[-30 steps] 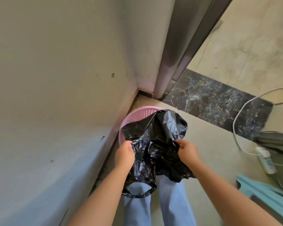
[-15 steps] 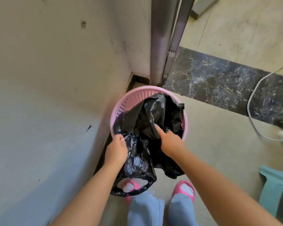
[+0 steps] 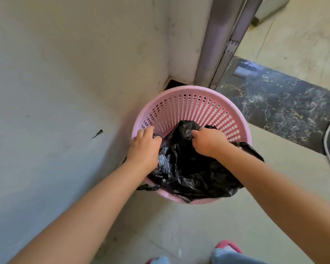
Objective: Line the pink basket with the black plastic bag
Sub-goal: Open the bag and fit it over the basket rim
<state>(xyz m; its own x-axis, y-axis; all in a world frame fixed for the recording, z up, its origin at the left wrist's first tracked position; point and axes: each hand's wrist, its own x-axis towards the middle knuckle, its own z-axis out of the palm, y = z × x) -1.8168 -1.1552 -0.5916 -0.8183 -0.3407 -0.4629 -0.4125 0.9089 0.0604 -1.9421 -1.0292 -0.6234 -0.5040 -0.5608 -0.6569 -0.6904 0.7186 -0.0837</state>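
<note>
While pink basket [image 3: 191, 109] stands on floor in corner, against wall [image 3: 65, 92] and just beside metal door frame [image 3: 225, 40], black plastic bag [image 3: 194, 172] lies bunched inside, near edge spilling over near rim. Left hand [image 3: 144, 147] at left rim, fingers curled on bag fold. Right hand [image 3: 208, 140] inside basket, fingers clenched on bag's top. Far basket wall bare, unlined.

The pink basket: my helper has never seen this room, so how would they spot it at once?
Look where the wall meets the metal door frame. On the floor in that corner stands the pink basket, round, perforated, with a black plastic bag spilling over its near rim.
</note>
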